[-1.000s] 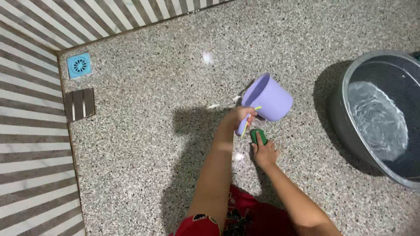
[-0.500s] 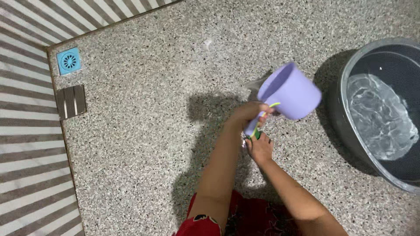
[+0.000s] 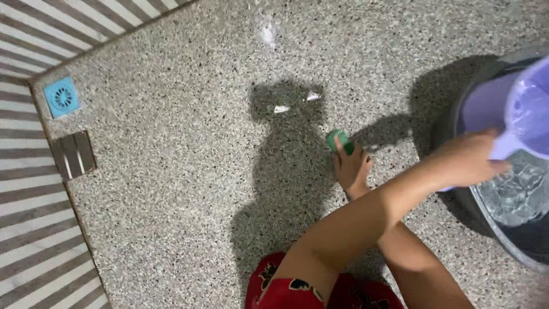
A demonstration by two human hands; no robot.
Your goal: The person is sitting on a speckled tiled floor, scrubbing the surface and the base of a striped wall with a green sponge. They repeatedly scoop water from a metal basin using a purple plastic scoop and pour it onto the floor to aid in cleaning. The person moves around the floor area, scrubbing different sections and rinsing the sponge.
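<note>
My left hand (image 3: 466, 160) grips the handle of a purple plastic dipper (image 3: 517, 111). The arm reaches across my right arm and holds the dipper over the water in a grey metal basin (image 3: 498, 239) at the right edge. My right hand (image 3: 351, 167) lies flat on the speckled floor with its fingers pressing a small green scrub pad (image 3: 336, 138). The far part of the dipper is cut off by the frame edge.
The speckled stone floor (image 3: 183, 143) meets striped wall tiles at the left and top. A blue round floor drain (image 3: 60, 97) sits in the far left corner, with a small striped tile piece (image 3: 72, 154) below it. Wet glints (image 3: 294, 103) show beyond the pad. My red garment (image 3: 286, 289) is at the bottom.
My left hand has swung the purple dipper from above the scrub pad to the right, into the basin. The right hand stays on the green pad. The view has shifted right.
</note>
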